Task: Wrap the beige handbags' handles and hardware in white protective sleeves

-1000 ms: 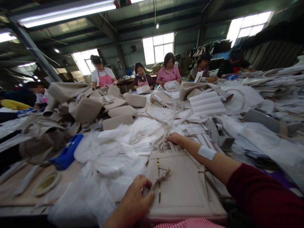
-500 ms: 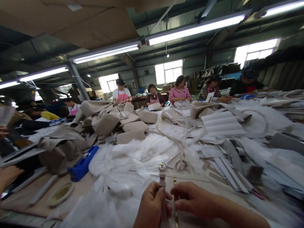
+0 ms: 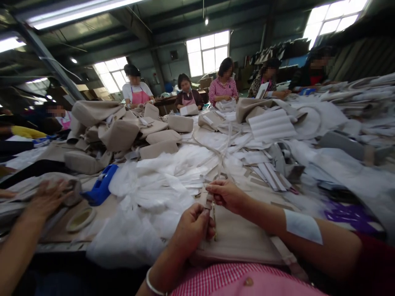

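My left hand (image 3: 193,226) is closed around a beige buckle strap (image 3: 208,204), thumb on top. At the strap's far end my right hand (image 3: 226,195) is closed in a pinch. What sits between its fingertips is too small to make out, and the metal buckle does not show clearly. Beneath both hands lies a beige bag panel (image 3: 243,232) with a thin gold-coloured zip or trim (image 3: 215,224) running beside the strap. A white patch covers part of my right forearm.
White wrapping sheets (image 3: 148,197) spread to the left. Nearby are a blue tape dispenser (image 3: 100,187), a tape roll (image 3: 80,219) and a co-worker's hand (image 3: 51,197). A grey dispenser (image 3: 285,162) stands right. Beige bags (image 3: 120,131) are heaped beyond; several people work across the table.
The view has tipped downward. My right hand has moved from beside the gold trim to the strap's buckle end and pinches there. The co-worker's hand at left reaches further in.
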### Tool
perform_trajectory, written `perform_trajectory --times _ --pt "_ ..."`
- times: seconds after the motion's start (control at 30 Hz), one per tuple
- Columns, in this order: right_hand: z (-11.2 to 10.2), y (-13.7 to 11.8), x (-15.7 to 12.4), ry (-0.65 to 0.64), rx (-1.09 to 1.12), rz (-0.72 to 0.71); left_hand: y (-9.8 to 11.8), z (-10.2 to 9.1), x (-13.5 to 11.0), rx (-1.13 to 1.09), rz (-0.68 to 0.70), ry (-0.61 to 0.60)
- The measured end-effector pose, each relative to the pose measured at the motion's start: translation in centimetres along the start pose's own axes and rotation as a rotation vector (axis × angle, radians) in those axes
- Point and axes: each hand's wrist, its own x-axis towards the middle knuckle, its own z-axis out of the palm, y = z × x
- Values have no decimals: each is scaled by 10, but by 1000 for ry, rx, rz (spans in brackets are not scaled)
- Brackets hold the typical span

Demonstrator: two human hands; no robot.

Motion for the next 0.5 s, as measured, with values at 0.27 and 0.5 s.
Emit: perform_trajectory --times 0.27,0.5 --pt "-5 -6 -1 53 -260 -157 20 8 12 -35 26 -53" --pt "-42 -13 1 209 -847 -266 6 20 39 -105 -43 29"
